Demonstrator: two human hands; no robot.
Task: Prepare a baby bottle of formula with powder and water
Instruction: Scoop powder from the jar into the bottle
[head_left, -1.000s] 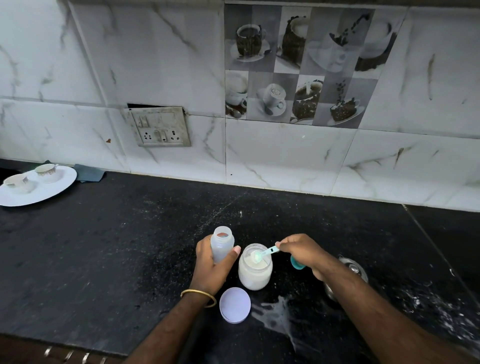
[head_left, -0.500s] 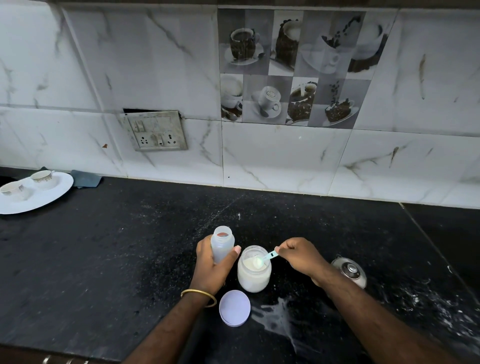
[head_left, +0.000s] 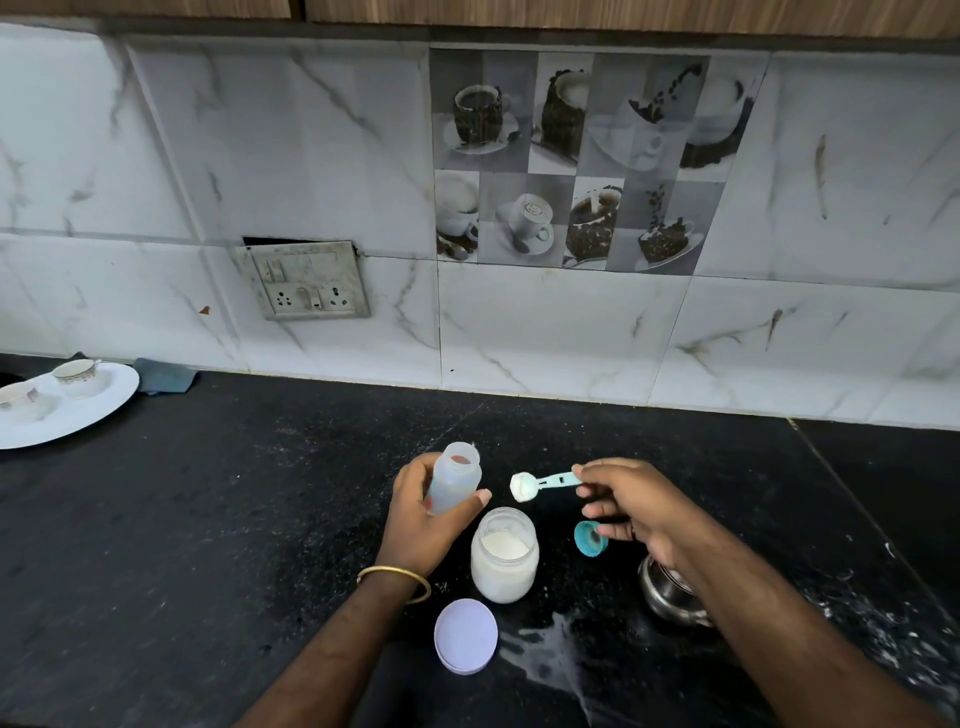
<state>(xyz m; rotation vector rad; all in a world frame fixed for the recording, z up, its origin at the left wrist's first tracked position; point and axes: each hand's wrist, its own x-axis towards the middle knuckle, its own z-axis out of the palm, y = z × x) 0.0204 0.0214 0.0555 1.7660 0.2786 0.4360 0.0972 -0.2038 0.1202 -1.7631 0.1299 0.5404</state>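
- Head view, setting: a black speckled table (head_left: 156, 519) runs along a wall of white marble-look tiles, with a coffee-cup picture tile (head_left: 576, 156) and a switch and socket plate (head_left: 310, 280) set into it.
- Head view, the task's things: the left hand (head_left: 421, 525) grips the open, translucent baby bottle (head_left: 454, 478), fingers curled round its body, with the mouth tilted toward the right. The right hand (head_left: 631, 506) pinches the handle of a pale blue scoop (head_left: 545, 482), heaped with white powder and held in the air between the bottle mouth and the open powder jar (head_left: 504, 553), which stands on the table just below.
- Head view, risks: the bottle mouth is narrow beside the heaped scoop, so a hasty tip or a poor line-up would likely drop powder down the bottle's outside or onto the table. The tilt of the bottle adds to this. A low elbow or wrist could likely knock the jar over.
- Head view, surroundings: the jar's lilac lid (head_left: 465, 635) lies flat near the table's front edge. A blue bottle cap (head_left: 591, 538) lies just under the right fingers. A steel vessel (head_left: 670, 595) sits partly hidden beneath the right forearm. A white spill (head_left: 540, 642) marks the table beside the lid.
- Head view, far left: a white plate (head_left: 98, 410) carries two teacups (head_left: 78, 371), and a grey cloth (head_left: 165, 378) lies beside it; all are well apart from the work.
- Head view, obstructions: nothing stands between scoop and bottle mouth.
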